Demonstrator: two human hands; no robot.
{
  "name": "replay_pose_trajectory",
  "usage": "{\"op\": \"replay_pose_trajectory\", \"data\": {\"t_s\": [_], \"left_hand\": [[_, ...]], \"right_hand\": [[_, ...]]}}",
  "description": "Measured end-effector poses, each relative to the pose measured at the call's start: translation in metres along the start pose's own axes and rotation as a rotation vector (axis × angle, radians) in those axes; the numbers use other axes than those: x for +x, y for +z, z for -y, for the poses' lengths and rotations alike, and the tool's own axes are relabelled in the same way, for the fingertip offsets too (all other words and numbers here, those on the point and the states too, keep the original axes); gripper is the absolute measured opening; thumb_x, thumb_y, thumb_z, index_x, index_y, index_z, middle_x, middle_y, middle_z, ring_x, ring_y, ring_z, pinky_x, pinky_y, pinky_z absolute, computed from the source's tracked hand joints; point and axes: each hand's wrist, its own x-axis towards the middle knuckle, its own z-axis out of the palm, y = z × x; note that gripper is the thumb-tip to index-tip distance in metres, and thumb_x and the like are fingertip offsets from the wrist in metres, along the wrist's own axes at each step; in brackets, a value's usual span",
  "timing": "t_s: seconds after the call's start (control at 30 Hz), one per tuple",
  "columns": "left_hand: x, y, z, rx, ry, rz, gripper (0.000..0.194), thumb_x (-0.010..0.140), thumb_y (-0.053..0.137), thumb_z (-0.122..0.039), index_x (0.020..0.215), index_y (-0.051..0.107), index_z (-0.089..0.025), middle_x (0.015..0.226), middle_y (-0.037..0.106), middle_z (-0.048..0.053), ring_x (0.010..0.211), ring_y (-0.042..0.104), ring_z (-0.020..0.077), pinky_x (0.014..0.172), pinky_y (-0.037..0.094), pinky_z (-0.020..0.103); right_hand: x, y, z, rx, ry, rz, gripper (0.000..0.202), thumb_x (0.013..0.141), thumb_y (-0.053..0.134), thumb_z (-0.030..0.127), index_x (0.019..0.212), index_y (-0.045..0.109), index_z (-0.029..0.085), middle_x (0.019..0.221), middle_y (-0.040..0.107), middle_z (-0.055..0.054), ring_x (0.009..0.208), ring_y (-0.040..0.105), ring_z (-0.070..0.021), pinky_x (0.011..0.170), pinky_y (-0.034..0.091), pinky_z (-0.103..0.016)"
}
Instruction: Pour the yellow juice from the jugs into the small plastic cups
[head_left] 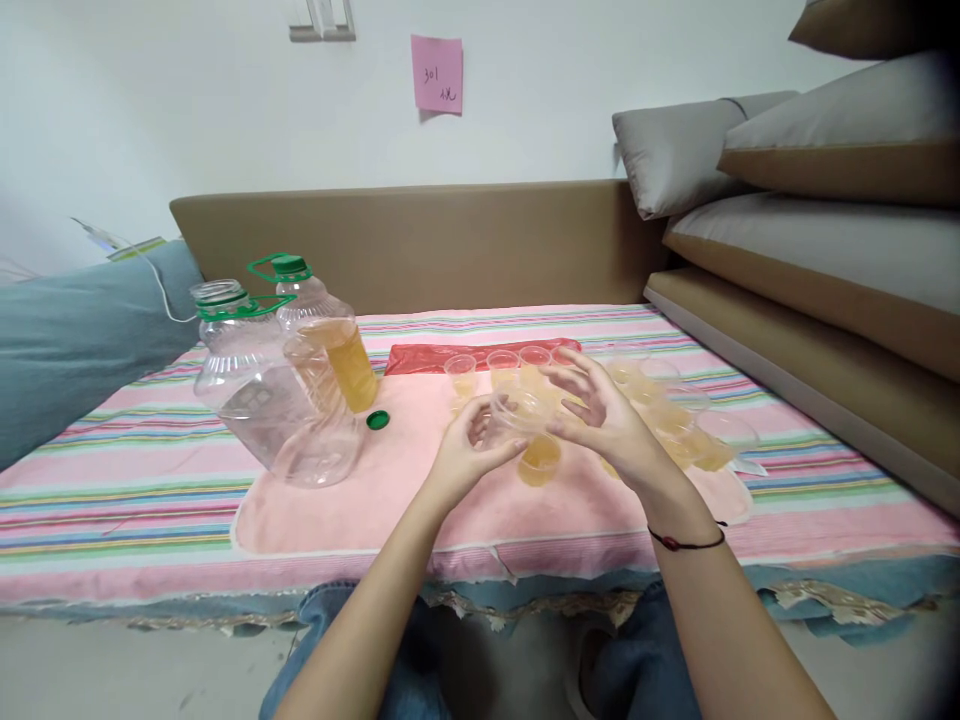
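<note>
My left hand (474, 446) curls its fingers and thumb around a clear plastic cup (517, 408), in front of my body. My right hand (596, 415) is on the cup's other side, fingers bent and apart; whether its thumb touches the rim is unclear. Yellow liquid in a cup (540, 462) shows just below, overlapping the held cup's outline. Behind my hands stands a row of clear cups with yellow liquid (463, 384). More filled cups (709, 450) crowd together to the right of my right hand.
Left, an uncapped clear jug (255, 400) stands before a green-capped jug (349, 360) partly full of yellow liquid. A green cap (378, 420) lies on the pink mat (315, 525). Red plastic (427, 358) lies behind the cups. Stacked cushions (832, 250) line the right side.
</note>
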Motion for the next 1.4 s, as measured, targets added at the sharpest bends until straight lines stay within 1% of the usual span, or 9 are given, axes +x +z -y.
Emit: {"op": "replay_pose_trajectory", "data": {"t_s": [0.23, 0.33, 0.5, 0.73, 0.9, 1.07, 1.2, 1.3, 1.4], "left_hand": [[-0.005, -0.08, 0.007, 0.164, 0.037, -0.423, 0.07, 0.056, 0.086, -0.031, 0.116, 0.051, -0.022, 0.118, 0.061, 0.009, 0.115, 0.059, 0.025, 0.101, 0.044, 0.043], [-0.013, -0.111, 0.023, 0.29, -0.063, -0.554, 0.069, 0.054, 0.085, -0.031, 0.112, 0.05, -0.02, 0.116, 0.061, 0.009, 0.112, 0.06, 0.0252, 0.1, 0.044, 0.045], [-0.028, -0.134, 0.047, 0.425, -0.192, -0.543, 0.08, 0.047, 0.088, -0.028, 0.115, 0.047, -0.02, 0.112, 0.061, 0.009, 0.1, 0.064, 0.0235, 0.09, 0.05, 0.043], [-0.038, -0.141, 0.053, 0.425, -0.134, -0.511, 0.078, 0.049, 0.088, -0.026, 0.116, 0.048, -0.02, 0.121, 0.061, 0.012, 0.108, 0.063, 0.0259, 0.095, 0.05, 0.046], [-0.037, -0.118, 0.025, 0.305, -0.027, -0.476, 0.07, 0.058, 0.085, -0.031, 0.116, 0.046, -0.022, 0.118, 0.065, 0.011, 0.112, 0.063, 0.0269, 0.095, 0.051, 0.046], [-0.033, -0.046, -0.01, 0.133, 0.149, -0.321, 0.045, 0.071, 0.079, -0.036, 0.108, 0.056, -0.023, 0.121, 0.065, 0.008, 0.117, 0.06, 0.0234, 0.097, 0.049, 0.036], [-0.026, 0.005, -0.017, -0.022, 0.066, -0.18, 0.049, 0.07, 0.079, -0.043, 0.112, 0.062, -0.023, 0.122, 0.065, 0.008, 0.114, 0.062, 0.0257, 0.094, 0.051, 0.036], [-0.014, 0.024, -0.013, -0.108, 0.092, -0.134, 0.06, 0.066, 0.08, -0.052, 0.116, 0.062, -0.023, 0.127, 0.064, 0.01, 0.119, 0.059, 0.0277, 0.1, 0.048, 0.04], [-0.003, 0.029, -0.01, -0.114, 0.122, -0.157, 0.069, 0.067, 0.076, -0.06, 0.124, 0.058, -0.026, 0.132, 0.061, 0.011, 0.121, 0.058, 0.0271, 0.101, 0.047, 0.041]], "right_hand": [[0.001, -0.02, -0.011, 0.033, -0.05, -0.215, 0.066, 0.072, 0.079, 0.042, 0.129, 0.048, 0.035, 0.133, 0.058, -0.006, 0.134, 0.046, -0.0254, 0.111, 0.036, -0.052], [0.0, -0.025, -0.019, 0.016, -0.053, -0.243, 0.062, 0.073, 0.078, 0.041, 0.128, 0.049, 0.035, 0.132, 0.06, -0.006, 0.133, 0.048, -0.0248, 0.113, 0.034, -0.053], [-0.001, -0.028, -0.028, 0.014, -0.062, -0.283, 0.061, 0.073, 0.078, 0.04, 0.127, 0.05, 0.034, 0.127, 0.063, -0.006, 0.129, 0.052, -0.0251, 0.111, 0.037, -0.053], [-0.002, -0.033, -0.03, 0.009, -0.08, -0.352, 0.06, 0.073, 0.078, 0.039, 0.126, 0.052, 0.032, 0.123, 0.065, -0.007, 0.125, 0.055, -0.0258, 0.107, 0.042, -0.052], [-0.005, -0.024, -0.023, 0.004, -0.094, -0.311, 0.052, 0.071, 0.079, 0.038, 0.118, 0.058, 0.032, 0.121, 0.067, -0.005, 0.123, 0.058, -0.0259, 0.108, 0.042, -0.053], [-0.015, 0.016, -0.015, 0.081, 0.038, 0.058, 0.056, 0.063, 0.086, 0.036, 0.113, 0.062, 0.028, 0.123, 0.068, -0.007, 0.114, 0.064, -0.025, 0.103, 0.049, -0.048], [-0.02, 0.038, -0.008, 0.185, 0.1, 0.113, 0.053, 0.062, 0.086, 0.04, 0.109, 0.064, 0.026, 0.117, 0.07, -0.007, 0.111, 0.066, -0.0255, 0.095, 0.055, -0.045], [-0.02, 0.028, 0.001, 0.194, 0.084, 0.046, 0.05, 0.06, 0.086, 0.04, 0.103, 0.066, 0.024, 0.111, 0.072, -0.007, 0.107, 0.068, -0.0256, 0.094, 0.056, -0.044], [-0.015, -0.016, 0.009, 0.108, 0.028, -0.108, 0.053, 0.058, 0.087, 0.04, 0.104, 0.066, 0.024, 0.11, 0.073, -0.006, 0.107, 0.067, -0.0258, 0.093, 0.055, -0.044]]}}
